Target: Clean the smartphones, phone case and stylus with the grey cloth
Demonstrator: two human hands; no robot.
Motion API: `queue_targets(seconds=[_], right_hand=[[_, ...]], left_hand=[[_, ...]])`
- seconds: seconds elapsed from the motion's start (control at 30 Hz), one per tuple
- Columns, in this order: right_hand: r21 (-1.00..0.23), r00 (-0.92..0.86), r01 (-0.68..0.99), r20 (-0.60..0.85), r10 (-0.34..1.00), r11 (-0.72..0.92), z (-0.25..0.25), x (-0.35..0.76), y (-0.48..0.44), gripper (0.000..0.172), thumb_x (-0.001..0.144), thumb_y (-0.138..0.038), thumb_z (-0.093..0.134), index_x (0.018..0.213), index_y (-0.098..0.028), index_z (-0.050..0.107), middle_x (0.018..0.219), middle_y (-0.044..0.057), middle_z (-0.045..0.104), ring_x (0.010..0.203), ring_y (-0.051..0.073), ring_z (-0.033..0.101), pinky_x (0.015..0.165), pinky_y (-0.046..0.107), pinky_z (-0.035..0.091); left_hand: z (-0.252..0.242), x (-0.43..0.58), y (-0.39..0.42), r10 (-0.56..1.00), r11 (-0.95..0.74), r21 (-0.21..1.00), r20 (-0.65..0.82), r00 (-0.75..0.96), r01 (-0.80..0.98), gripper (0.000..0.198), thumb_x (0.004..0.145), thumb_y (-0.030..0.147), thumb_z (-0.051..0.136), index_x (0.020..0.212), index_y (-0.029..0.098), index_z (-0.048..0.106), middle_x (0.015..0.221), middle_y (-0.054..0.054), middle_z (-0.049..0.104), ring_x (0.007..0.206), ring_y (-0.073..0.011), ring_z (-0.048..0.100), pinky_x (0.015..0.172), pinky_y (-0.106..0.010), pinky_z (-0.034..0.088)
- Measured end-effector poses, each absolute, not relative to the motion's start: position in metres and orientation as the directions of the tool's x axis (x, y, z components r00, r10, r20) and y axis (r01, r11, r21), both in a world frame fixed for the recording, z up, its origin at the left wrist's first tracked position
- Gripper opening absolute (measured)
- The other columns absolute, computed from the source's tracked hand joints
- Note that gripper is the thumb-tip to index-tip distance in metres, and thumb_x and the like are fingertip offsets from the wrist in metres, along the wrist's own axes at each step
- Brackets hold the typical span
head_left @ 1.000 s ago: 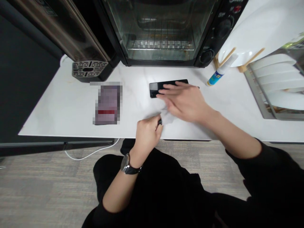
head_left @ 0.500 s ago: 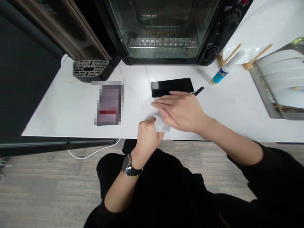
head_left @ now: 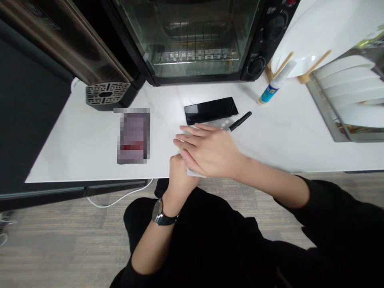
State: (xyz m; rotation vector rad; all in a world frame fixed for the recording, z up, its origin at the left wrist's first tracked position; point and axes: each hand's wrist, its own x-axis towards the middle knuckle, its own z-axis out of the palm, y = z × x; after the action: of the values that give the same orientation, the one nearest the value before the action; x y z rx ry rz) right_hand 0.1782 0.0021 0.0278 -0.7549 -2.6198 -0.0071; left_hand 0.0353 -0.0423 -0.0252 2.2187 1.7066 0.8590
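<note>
My left hand (head_left: 181, 176), with a watch (head_left: 159, 212) on its wrist, is closed at the counter's front edge. In it is a white, thin piece that looks like paper or tissue (head_left: 195, 173), mostly hidden. My right hand (head_left: 210, 150) lies flat over this piece with fingers stretched out to the left, its thumb touching my left hand. Just beyond the right fingers lies a black smartphone (head_left: 211, 111), screen up. A black pen (head_left: 240, 121) pokes out behind the right hand, near a pale, partly hidden sheet (head_left: 225, 123).
A blurred-out purple packet (head_left: 132, 138) lies on the white counter (head_left: 75, 148) at left. Behind it stands a machine with a drip tray (head_left: 105, 94). A toaster oven (head_left: 198, 74) stands at the back. A glue stick (head_left: 268, 94) and a dish rack with plates (head_left: 345, 104) are at right.
My right hand has moved left and toward me, covering more of the white piece and the left fingers. More of the pen and the pale sheet now shows. The whole view has shifted slightly.
</note>
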Motion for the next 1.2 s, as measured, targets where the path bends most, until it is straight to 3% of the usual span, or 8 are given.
queue_targets(seconds=[0.33, 0.43, 0.57, 0.67, 0.8, 0.93, 1.07, 1.2], right_hand=[[-0.264, -0.6, 0.676, 0.344, 0.722, 0.688, 0.024, 0.273, 0.066, 0.05, 0.111, -0.032, 0.03, 0.126, -0.022, 0.077, 0.138, 0.007, 0.075, 0.149, 0.032, 0.054, 0.126, 0.064, 0.035], [-0.2, -0.603, 0.67, 0.415, 0.681, 0.715, 0.026, 0.245, 0.041, 0.043, 0.11, -0.028, 0.037, 0.125, -0.024, 0.077, 0.139, 0.005, 0.074, 0.154, 0.032, 0.048, 0.132, 0.066, 0.021], [-0.129, -0.748, 0.54, 0.379, 0.545, 0.831, 0.034, 0.19, 0.003, 0.049, 0.111, -0.029, 0.031, 0.126, -0.016, 0.076, 0.143, 0.007, 0.072, 0.151, 0.027, 0.051, 0.129, 0.051, 0.035], [-0.145, -0.748, 0.531, 0.384, 0.542, 0.835, 0.034, 0.188, 0.009, 0.048, 0.11, -0.03, 0.034, 0.127, -0.015, 0.076, 0.142, 0.008, 0.073, 0.147, 0.027, 0.055, 0.126, 0.049, 0.041], [-0.244, -0.656, 0.617, 0.367, 0.66, 0.748, 0.027, 0.239, 0.053, 0.047, 0.108, -0.028, 0.035, 0.129, -0.019, 0.076, 0.14, 0.01, 0.074, 0.145, 0.033, 0.058, 0.124, 0.063, 0.041], [-0.276, -0.63, 0.627, 0.37, 0.683, 0.728, 0.026, 0.27, 0.073, 0.051, 0.111, -0.031, 0.029, 0.129, -0.023, 0.076, 0.14, 0.008, 0.073, 0.154, 0.035, 0.046, 0.127, 0.072, 0.03], [-0.199, -0.684, 0.582, 0.403, 0.607, 0.788, 0.032, 0.231, 0.037, 0.039, 0.109, -0.03, 0.042, 0.13, -0.026, 0.075, 0.145, 0.004, 0.071, 0.158, 0.031, 0.041, 0.133, 0.065, 0.021], [-0.136, -0.797, 0.462, 0.37, 0.478, 0.876, 0.037, 0.188, 0.011, 0.047, 0.111, -0.028, 0.033, 0.132, -0.015, 0.073, 0.147, 0.007, 0.07, 0.155, 0.027, 0.045, 0.132, 0.05, 0.032]], left_hand=[[-0.015, 0.047, -0.049, 0.868, -0.472, 0.556, 0.43, 0.25, 0.684, 0.05, 0.095, 0.005, 0.051, 0.138, 0.024, 0.069, 0.127, -0.003, 0.08, 0.1, -0.0172, 0.08, 0.087, -0.028, 0.06], [-0.017, 0.047, -0.047, 0.865, -0.451, 0.49, 0.448, 0.228, 0.746, 0.037, 0.092, 0.006, 0.052, 0.117, 0.017, 0.076, 0.098, -0.006, 0.084, 0.08, -0.0193, 0.079, 0.07, -0.028, 0.057], [-0.023, 0.038, -0.044, 0.853, -0.433, 0.405, 0.472, 0.222, 0.805, 0.02, 0.079, 0.014, 0.057, 0.06, 0.019, 0.061, 0.052, -0.005, 0.064, 0.043, -0.019, 0.058, 0.047, -0.031, 0.037], [-0.024, 0.035, -0.044, 0.861, -0.425, 0.407, 0.458, 0.222, 0.809, 0.02, 0.079, 0.015, 0.058, 0.059, 0.02, 0.059, 0.051, -0.004, 0.064, 0.043, -0.018, 0.057, 0.047, -0.03, 0.036], [-0.019, 0.04, -0.048, 0.881, -0.419, 0.498, 0.426, 0.206, 0.759, 0.025, 0.093, 0.012, 0.055, 0.104, 0.017, 0.077, 0.089, -0.006, 0.083, 0.073, -0.0187, 0.077, 0.066, -0.027, 0.054], [-0.015, 0.046, -0.051, 0.881, -0.446, 0.562, 0.413, 0.231, 0.697, 0.047, 0.097, 0.009, 0.052, 0.138, 0.024, 0.069, 0.126, -0.004, 0.08, 0.1, -0.017, 0.079, 0.085, -0.027, 0.059], [-0.019, 0.042, -0.048, 0.874, -0.418, 0.475, 0.442, 0.201, 0.774, 0.027, 0.092, 0.013, 0.053, 0.1, 0.016, 0.078, 0.082, -0.006, 0.081, 0.068, -0.0192, 0.074, 0.063, -0.028, 0.053], [-0.024, 0.035, -0.044, 0.875, -0.396, 0.424, 0.444, 0.194, 0.814, 0.023, 0.079, 0.017, 0.057, 0.057, 0.02, 0.057, 0.052, -0.004, 0.063, 0.045, -0.018, 0.057, 0.049, -0.03, 0.037]])
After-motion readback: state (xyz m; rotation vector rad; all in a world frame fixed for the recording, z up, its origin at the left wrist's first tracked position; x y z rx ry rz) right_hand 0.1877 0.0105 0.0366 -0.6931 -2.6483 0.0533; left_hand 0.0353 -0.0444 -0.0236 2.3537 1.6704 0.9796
